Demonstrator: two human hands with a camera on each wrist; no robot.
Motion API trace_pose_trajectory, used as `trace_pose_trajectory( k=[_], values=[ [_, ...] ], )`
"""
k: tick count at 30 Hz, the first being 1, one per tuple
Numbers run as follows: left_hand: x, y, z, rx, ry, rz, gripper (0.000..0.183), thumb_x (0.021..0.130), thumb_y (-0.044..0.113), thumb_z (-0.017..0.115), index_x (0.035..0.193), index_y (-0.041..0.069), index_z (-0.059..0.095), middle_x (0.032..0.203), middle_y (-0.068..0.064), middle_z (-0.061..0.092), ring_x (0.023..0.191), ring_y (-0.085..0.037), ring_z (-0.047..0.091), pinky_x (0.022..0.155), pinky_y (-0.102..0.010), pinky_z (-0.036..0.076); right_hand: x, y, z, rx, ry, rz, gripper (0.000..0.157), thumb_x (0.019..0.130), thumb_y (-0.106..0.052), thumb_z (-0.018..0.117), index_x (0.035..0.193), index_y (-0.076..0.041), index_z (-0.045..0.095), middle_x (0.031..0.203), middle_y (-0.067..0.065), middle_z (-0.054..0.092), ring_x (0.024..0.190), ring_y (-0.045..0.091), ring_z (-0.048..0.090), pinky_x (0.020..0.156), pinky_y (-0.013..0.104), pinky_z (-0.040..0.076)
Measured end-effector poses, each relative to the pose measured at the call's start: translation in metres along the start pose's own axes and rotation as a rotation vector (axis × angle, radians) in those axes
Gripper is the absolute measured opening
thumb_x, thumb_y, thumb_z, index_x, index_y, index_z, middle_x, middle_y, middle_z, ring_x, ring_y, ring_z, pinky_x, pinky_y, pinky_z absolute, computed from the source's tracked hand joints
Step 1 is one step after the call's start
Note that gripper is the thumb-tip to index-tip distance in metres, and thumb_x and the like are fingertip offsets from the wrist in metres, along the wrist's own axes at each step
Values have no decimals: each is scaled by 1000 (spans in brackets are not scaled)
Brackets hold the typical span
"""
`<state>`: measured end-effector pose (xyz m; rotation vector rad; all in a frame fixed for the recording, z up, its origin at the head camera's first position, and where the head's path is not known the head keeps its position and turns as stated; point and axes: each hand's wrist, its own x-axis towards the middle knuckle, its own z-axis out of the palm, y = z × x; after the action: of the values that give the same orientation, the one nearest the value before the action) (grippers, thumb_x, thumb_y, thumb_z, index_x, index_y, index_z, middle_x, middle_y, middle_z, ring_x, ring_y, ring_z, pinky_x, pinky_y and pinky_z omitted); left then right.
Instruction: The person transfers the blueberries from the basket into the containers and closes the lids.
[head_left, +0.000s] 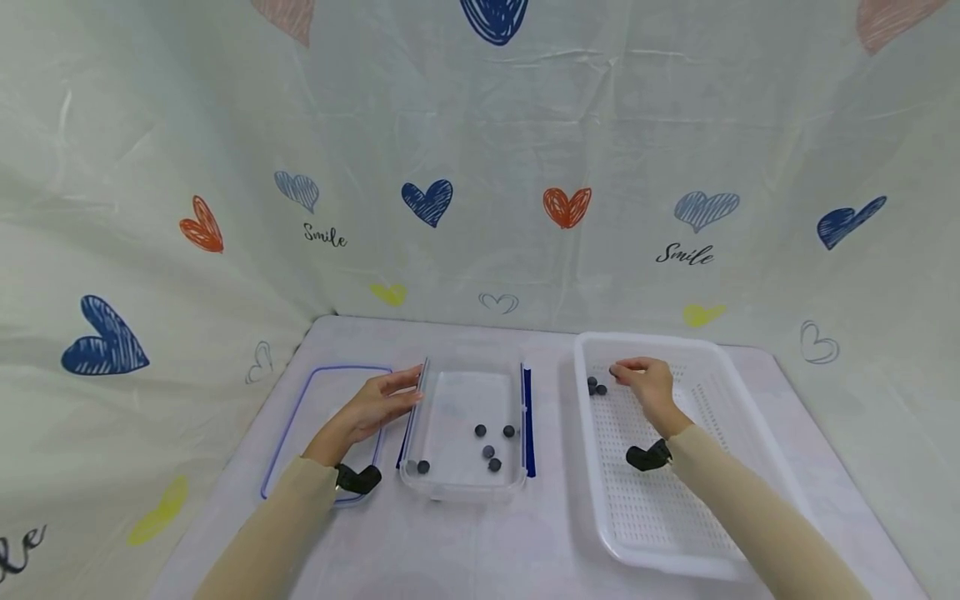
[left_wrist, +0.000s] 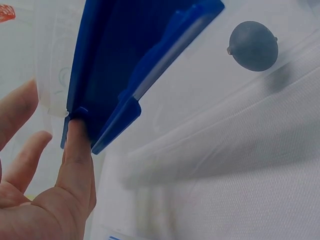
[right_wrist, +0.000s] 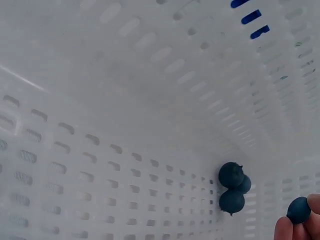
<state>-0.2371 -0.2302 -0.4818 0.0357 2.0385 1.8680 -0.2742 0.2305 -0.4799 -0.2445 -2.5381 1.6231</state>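
My left hand [head_left: 375, 408] rests its fairly straight fingers on the left side of a clear plastic container [head_left: 465, 400]. In the left wrist view a finger touches the underside of its blue latch flap [left_wrist: 107, 60], which hangs outward. Several dark round balls [head_left: 480, 431] lie on the container's floor, mostly near its front; one [left_wrist: 254, 46] shows small nubs at its ends. Over the far left part of a white perforated basket [head_left: 652, 508], my right hand [head_left: 651, 390] pinches a dark nubbed ball [right_wrist: 298, 210] between thumb and fingers. Close by, 3 similar balls [right_wrist: 231, 176] cluster in the basket's corner.
A clear lid with a blue seal [head_left: 303, 400] lies left of the container, partly under my left forearm. Another blue latch flap [head_left: 529, 425] hangs out on the container's right side. Behind the white-covered table [head_left: 450, 550] hangs a heart-printed curtain [head_left: 495, 250].
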Motion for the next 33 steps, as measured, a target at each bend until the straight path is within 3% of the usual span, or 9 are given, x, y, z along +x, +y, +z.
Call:
trace_pose_trajectory(
  k=[5, 8, 10, 13, 15, 17, 22, 26, 33],
  values=[
    [0, -1, 0, 3, 1, 5, 66, 94, 13, 71, 153, 10, 41, 154, -20, 37, 122, -21, 55, 106, -37, 45, -5, -10, -6, 12, -19, -19, 30, 95, -9, 68, 113, 14, 66, 109, 24, 67, 84, 22, 73, 102, 48, 47],
    [0, -1, 0, 3, -4, 8, 66, 94, 13, 71, 153, 10, 41, 154, -20, 36, 124, -23, 54, 106, -38, 44, -8, -16, -10, 15, -20, -42, 30, 95, -9, 68, 112, 15, 66, 112, 25, 67, 78, 12, 72, 101, 47, 48],
    [-1, -1, 0, 0, -8, 10, 67, 94, 13, 71, 153, 10, 40, 155, -20, 35, 126, -24, 53, 107, -39, 43, -9, -20, -12, 23, -12, -59, 29, 94, -9, 69, 111, 15, 67, 107, 21, 70, 74, 7, 70, 96, 34, 51],
    [-1, 0, 0, -5, -9, 11, 66, 94, 12, 71, 153, 9, 40, 155, -21, 35, 127, -25, 52, 108, -39, 42, -11, -26, -15, 34, -16, -71, 31, 94, -10, 70, 111, 15, 67, 102, 15, 71, 73, 5, 70, 95, 32, 51],
    [-1, 0, 0, -3, -12, 13, 65, 95, 10, 69, 153, 9, 39, 156, -21, 34, 128, -25, 51, 108, -39, 42, -14, -30, -17, 43, -25, -75, 31, 93, -11, 71, 111, 15, 67, 101, 14, 71, 73, 6, 70, 97, 35, 50],
    [-1, 0, 0, -3, -12, 12, 64, 96, 9, 67, 153, 8, 39, 155, -22, 34, 128, -25, 51, 108, -38, 42, -16, -34, -18, 36, -38, -74, 32, 94, -13, 71, 112, 13, 67, 106, 16, 70, 74, 4, 69, 101, 47, 46],
    [-2, 1, 0, -7, -21, 13, 64, 96, 10, 68, 154, 7, 38, 156, -23, 32, 128, -25, 51, 108, -37, 42, -23, -47, -18, 46, -61, -90, 34, 94, -18, 71, 112, 11, 68, 110, 18, 68, 80, 12, 71, 101, 49, 46],
    [-2, 2, 1, -1, -13, 11, 67, 95, 14, 71, 153, 8, 39, 156, -22, 32, 127, -25, 52, 108, -38, 42, -29, -59, -14, 80, -82, -113, 34, 94, -19, 72, 112, 10, 68, 109, 17, 70, 88, 23, 73, 100, 46, 48],
    [-1, 1, 1, 15, -24, 17, 69, 95, 16, 71, 154, 8, 36, 156, -23, 31, 131, -27, 48, 110, -40, 40, -38, -76, -4, 163, -137, -153, 36, 92, -19, 75, 111, 11, 68, 104, 12, 71, 82, 16, 72, 85, 24, 55]
  ],
)
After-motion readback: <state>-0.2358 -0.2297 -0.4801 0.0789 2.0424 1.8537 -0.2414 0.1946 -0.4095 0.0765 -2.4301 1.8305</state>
